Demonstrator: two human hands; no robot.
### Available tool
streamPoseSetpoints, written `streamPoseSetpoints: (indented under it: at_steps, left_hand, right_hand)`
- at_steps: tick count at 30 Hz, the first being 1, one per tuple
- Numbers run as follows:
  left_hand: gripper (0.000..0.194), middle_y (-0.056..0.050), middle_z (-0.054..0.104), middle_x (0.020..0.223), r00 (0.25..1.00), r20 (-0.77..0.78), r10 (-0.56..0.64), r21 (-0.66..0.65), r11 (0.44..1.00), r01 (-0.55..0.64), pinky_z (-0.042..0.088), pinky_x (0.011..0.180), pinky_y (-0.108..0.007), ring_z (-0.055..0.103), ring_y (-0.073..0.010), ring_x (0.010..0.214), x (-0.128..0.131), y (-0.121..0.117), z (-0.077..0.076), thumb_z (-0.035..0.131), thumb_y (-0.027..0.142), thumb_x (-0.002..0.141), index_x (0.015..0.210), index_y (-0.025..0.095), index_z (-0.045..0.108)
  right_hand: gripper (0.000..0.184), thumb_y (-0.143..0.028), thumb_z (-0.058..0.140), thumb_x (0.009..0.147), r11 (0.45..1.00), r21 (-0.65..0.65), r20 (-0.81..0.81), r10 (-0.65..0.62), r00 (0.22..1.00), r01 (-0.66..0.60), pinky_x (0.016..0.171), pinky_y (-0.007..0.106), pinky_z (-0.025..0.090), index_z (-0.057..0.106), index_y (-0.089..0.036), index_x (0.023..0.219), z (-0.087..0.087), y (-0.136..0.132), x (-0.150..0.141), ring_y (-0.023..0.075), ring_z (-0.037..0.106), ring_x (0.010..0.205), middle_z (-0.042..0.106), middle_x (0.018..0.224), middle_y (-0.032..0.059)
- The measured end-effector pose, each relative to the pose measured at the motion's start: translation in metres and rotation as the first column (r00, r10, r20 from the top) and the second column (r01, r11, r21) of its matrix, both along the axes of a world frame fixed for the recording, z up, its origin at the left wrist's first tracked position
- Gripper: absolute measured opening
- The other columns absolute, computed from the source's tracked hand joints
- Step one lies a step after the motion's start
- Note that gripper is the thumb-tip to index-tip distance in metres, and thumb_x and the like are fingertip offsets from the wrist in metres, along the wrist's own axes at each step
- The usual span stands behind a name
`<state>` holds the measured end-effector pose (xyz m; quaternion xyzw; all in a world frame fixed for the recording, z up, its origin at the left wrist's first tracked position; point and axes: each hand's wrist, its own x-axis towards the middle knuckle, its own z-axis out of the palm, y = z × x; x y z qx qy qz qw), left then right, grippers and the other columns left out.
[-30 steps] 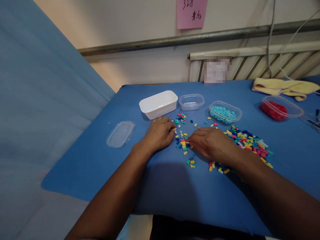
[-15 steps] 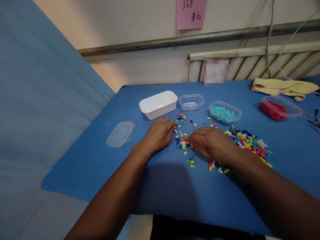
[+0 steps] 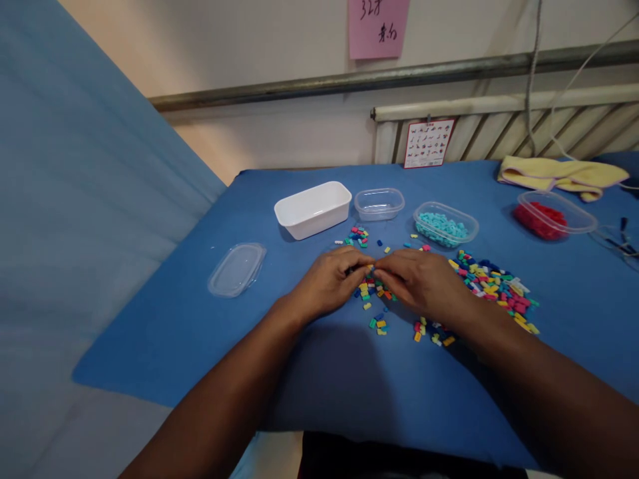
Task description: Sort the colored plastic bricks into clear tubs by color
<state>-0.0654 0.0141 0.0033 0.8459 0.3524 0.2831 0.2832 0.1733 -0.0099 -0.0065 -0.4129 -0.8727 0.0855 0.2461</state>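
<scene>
Head view: my left hand (image 3: 329,279) is pinching a tiny yellow piece (image 3: 370,267), thumb to forefinger. My right hand (image 3: 426,279) has its fingertips bunched at the same spot; can't tell if they grip it too. Piece is just above loose bricks (image 3: 366,293). Around: big mixed pile (image 3: 492,283) to the right, my right hand and forearm covering its near edge. Behind: white tub (image 3: 322,226), clear tub (image 3: 379,216), turquoise bricks (image 3: 442,228) and red pieces (image 3: 542,218) in their own clear tubs. Clear lid (image 3: 237,269) off left, yellow cloth (image 3: 562,174) far right.

Surface: blue cover (image 3: 200,332). Room: blue curtain (image 3: 74,199) left, pipe (image 3: 299,88) along the wall, radiator (image 3: 484,133) with a picture card (image 3: 428,143).

Pink note (image 3: 377,30) cut off at top. Dark-tipped item (image 3: 626,243) at right edge unclear, maybe glasses. Fingers hide most of the piece.
</scene>
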Motion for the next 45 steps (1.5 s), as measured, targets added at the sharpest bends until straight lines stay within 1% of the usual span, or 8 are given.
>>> streamPoseSetpoints:
  at_steps: [6,11,14,20,24,29,38,45]
  left_hand:
    - [0.012,-0.004,0.078,0.098,0.997,0.069,0.046,0.085,0.995,-0.052,0.056,0.083,-0.030,0.073,-0.0168,0.091,0.007,-0.005,-0.004,0.069,0.027,0.104,0.108,0.020,0.079]
    - [0.008,-0.003,0.078,0.099,0.995,0.061,0.083,0.155,0.984,-0.091,0.056,0.085,-0.031,0.073,-0.0169,0.093,0.009,-0.009,-0.002,0.070,0.026,0.104,0.106,0.021,0.076]
    - [0.006,-0.003,0.077,0.095,0.990,0.084,0.111,0.128,0.984,-0.121,0.055,0.084,-0.031,0.072,-0.0164,0.089,0.011,-0.011,-0.001,0.073,0.025,0.102,0.099,0.020,0.074]
    - [0.005,-0.001,0.077,0.094,0.984,0.166,0.063,0.014,0.998,-0.067,0.053,0.080,-0.027,0.071,-0.0140,0.086,0.009,-0.009,0.001,0.073,0.022,0.101,0.098,0.019,0.076]
    - [0.007,-0.003,0.078,0.098,0.993,0.103,0.063,0.018,0.998,-0.065,0.055,0.081,-0.029,0.072,-0.0158,0.089,0.004,-0.007,0.002,0.071,0.022,0.102,0.104,0.020,0.077]
    - [0.027,-0.006,0.080,0.121,0.997,0.029,0.069,0.096,0.993,-0.071,0.058,0.098,-0.036,0.075,-0.0205,0.111,0.001,-0.006,0.001,0.066,0.020,0.104,0.130,0.022,0.073]
    - [0.012,-0.004,0.080,0.111,0.997,-0.002,0.072,0.070,0.995,-0.072,0.057,0.097,-0.035,0.074,-0.0189,0.106,-0.004,-0.001,0.002,0.063,0.020,0.105,0.108,0.022,0.075]
    - [0.012,-0.002,0.077,0.102,0.974,-0.007,0.228,0.010,0.974,-0.228,0.053,0.084,-0.032,0.070,-0.0162,0.089,-0.016,0.004,0.008,0.062,0.028,0.107,0.112,0.021,0.070]
  right_hand:
    - [0.027,-0.037,0.059,0.110,0.986,-0.160,-0.196,-0.066,0.978,0.034,0.074,0.032,0.049,0.082,-0.021,0.107,0.002,-0.003,-0.004,0.0203,0.074,0.083,0.082,0.095,0.0055]
    - [0.030,-0.045,0.065,0.105,0.903,-0.429,-0.425,-0.179,0.887,-0.023,0.065,0.029,0.046,0.084,-0.022,0.099,0.003,-0.003,-0.008,0.0170,0.067,0.071,0.078,0.081,0.0004]
    - [0.035,-0.049,0.066,0.104,0.869,-0.493,-0.460,-0.216,0.861,-0.045,0.065,0.029,0.046,0.084,-0.021,0.095,0.003,-0.002,-0.007,0.0167,0.065,0.072,0.076,0.081,0.0007]
    - [0.037,-0.052,0.068,0.101,0.831,-0.552,-0.443,-0.222,0.869,-0.069,0.057,0.026,0.039,0.083,-0.020,0.090,0.003,0.001,-0.005,0.0127,0.054,0.062,0.068,0.070,-0.0013]
    - [0.029,-0.046,0.068,0.102,0.856,-0.509,-0.467,-0.187,0.865,-0.090,0.063,0.026,0.045,0.083,-0.021,0.100,0.003,0.001,-0.002,0.0147,0.063,0.071,0.077,0.083,0.0006]
    - [0.017,-0.032,0.067,0.100,0.926,-0.376,-0.405,-0.150,0.902,-0.016,0.066,0.028,0.049,0.080,-0.023,0.107,0.000,0.003,0.005,0.0152,0.068,0.072,0.080,0.088,-0.0007]
    - [0.020,-0.026,0.066,0.099,0.978,-0.196,-0.291,-0.131,0.948,0.075,0.077,0.032,0.056,0.080,-0.023,0.113,-0.004,0.007,0.007,0.0218,0.078,0.088,0.083,0.101,0.0041]
    - [0.021,-0.026,0.063,0.101,0.985,-0.128,-0.249,-0.147,0.957,0.118,0.077,0.034,0.057,0.081,-0.022,0.111,0.001,0.007,0.008,0.0234,0.079,0.088,0.084,0.099,0.0053]
